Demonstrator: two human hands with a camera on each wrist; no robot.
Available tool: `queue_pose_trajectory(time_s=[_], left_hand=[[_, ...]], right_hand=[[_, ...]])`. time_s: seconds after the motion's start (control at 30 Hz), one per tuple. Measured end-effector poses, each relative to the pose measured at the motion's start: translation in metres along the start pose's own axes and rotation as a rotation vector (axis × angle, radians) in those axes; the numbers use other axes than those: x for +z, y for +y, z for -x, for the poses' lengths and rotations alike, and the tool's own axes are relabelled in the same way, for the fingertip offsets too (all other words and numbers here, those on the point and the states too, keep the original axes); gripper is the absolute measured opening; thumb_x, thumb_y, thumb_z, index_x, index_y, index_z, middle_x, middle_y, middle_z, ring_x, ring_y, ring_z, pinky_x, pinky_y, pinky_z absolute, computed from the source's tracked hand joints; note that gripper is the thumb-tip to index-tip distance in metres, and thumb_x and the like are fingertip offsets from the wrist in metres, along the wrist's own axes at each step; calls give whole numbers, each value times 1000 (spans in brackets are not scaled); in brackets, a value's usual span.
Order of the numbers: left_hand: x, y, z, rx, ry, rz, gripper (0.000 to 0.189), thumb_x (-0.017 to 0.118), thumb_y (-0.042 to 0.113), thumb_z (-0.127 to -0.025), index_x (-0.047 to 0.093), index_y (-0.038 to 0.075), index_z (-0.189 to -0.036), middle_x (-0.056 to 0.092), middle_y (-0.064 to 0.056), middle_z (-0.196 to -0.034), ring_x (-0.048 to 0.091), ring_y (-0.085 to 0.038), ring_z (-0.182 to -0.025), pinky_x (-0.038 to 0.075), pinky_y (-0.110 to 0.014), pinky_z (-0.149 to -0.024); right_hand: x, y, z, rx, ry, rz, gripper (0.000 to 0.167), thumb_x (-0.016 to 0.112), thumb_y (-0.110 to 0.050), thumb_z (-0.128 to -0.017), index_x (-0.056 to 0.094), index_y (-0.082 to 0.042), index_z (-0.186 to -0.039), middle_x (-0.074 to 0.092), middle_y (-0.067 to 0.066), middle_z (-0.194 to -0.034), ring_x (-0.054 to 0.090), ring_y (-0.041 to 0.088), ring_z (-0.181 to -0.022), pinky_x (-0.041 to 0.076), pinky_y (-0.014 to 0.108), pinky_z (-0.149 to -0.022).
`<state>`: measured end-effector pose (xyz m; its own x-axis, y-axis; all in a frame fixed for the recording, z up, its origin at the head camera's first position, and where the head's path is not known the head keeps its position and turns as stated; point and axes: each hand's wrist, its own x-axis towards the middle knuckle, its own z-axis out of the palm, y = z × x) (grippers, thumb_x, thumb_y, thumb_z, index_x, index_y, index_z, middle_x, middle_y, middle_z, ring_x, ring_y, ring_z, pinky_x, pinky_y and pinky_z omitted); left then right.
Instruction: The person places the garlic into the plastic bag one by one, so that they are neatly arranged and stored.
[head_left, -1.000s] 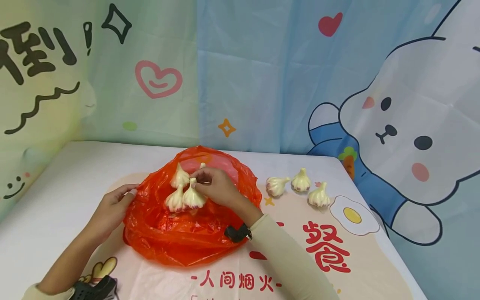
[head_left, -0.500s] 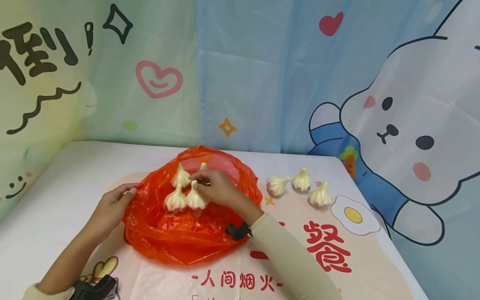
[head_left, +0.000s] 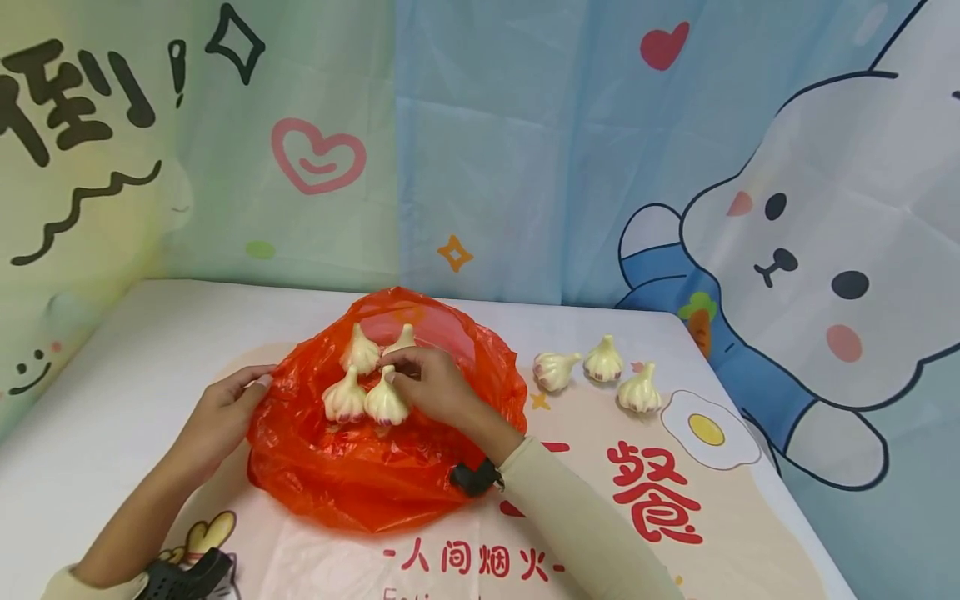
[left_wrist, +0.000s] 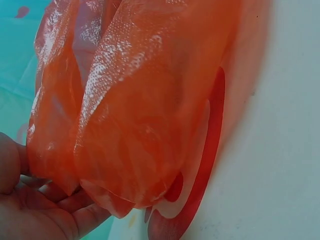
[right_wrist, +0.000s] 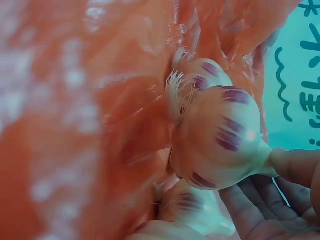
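A red plastic bag [head_left: 360, 500] lies opened wide on the table, with several white garlic bulbs inside. My left hand [head_left: 228, 412] pinches the bag's left rim between thumb and fingers; the left wrist view shows its fingers [left_wrist: 90, 217] against the film. Inside the bag, my right hand [head_left: 435, 385] pinches one garlic bulb [head_left: 386, 406] by its stem. The right wrist view shows that bulb [right_wrist: 220, 135] with purple streaks and a tuft of roots. Close around it stand a front-left bulb [head_left: 344, 400], a back-left bulb [head_left: 362, 352] and a back bulb [head_left: 405, 336] partly hidden by my right hand.
Three more garlic bulbs lie on the table right of the bag: one on its side [head_left: 553, 372], one behind [head_left: 603, 361] and one farther right [head_left: 639, 390]. A printed cloth [head_left: 592, 517] covers the table; a cartoon curtain [head_left: 480, 150] hangs behind.
The pinched bulb has shifted slightly, first right, then left and toward me. The front-left bulb has edged left, and more of the back bulb shows. My left hand stays on the rim.
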<state>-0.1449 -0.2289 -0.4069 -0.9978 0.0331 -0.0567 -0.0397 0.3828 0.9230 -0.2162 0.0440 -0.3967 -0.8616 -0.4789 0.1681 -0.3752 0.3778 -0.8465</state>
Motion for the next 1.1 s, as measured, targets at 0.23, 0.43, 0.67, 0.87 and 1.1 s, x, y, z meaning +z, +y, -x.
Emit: queue_pose_trajectory(time_s=[0.23, 0.43, 0.67, 0.87, 1.1], left_hand=[[0, 0, 0, -7, -3, 5, 51, 33, 34, -107, 44, -3, -140, 53, -24, -127, 58, -18, -91, 54, -23, -75], [-1, 0, 0, -8, -3, 6, 51, 32, 34, -107, 44, -3, -140, 53, -24, -127, 58, -18, -91, 54, -23, -74], [-1, 0, 0, -5, -1, 5, 51, 33, 35, -107, 45, -3, -139, 53, -24, -127, 58, -18, -91, 54, -23, -74], [-1, 0, 1, 1, -1, 10, 52, 33, 36, -106, 45, -3, -139, 53, -24, -127, 58, -18, -90, 54, -24, -74], [-2, -1, 1, 4, -1, 13, 52, 33, 35, -107, 44, -3, -139, 52, -25, -128, 59, -18, -92, 54, -23, -75]], right_hand=[[0, 14, -4, 20, 11, -2, 19, 63, -3, -93, 70, -1, -112, 69, 4, -104, 63, 14, -96, 50, 22, -84], [-4, 21, -5, 38, -2, -42, 19, 63, -4, -94, 68, 0, -111, 68, 5, -104, 64, 15, -92, 52, 23, -81], [-7, 20, -3, 63, -4, -44, 24, 66, -4, -91, 66, -1, -114, 67, 6, -102, 64, 17, -92, 53, 24, -78], [-13, 11, -1, 24, 28, -31, 24, 66, -5, -92, 65, -2, -116, 67, 8, -111, 65, 18, -102, 51, 24, -86], [-28, 2, 6, -46, 82, -111, 28, 65, -7, -93, 63, -3, -120, 67, 9, -112, 64, 18, -102, 51, 29, -89]])
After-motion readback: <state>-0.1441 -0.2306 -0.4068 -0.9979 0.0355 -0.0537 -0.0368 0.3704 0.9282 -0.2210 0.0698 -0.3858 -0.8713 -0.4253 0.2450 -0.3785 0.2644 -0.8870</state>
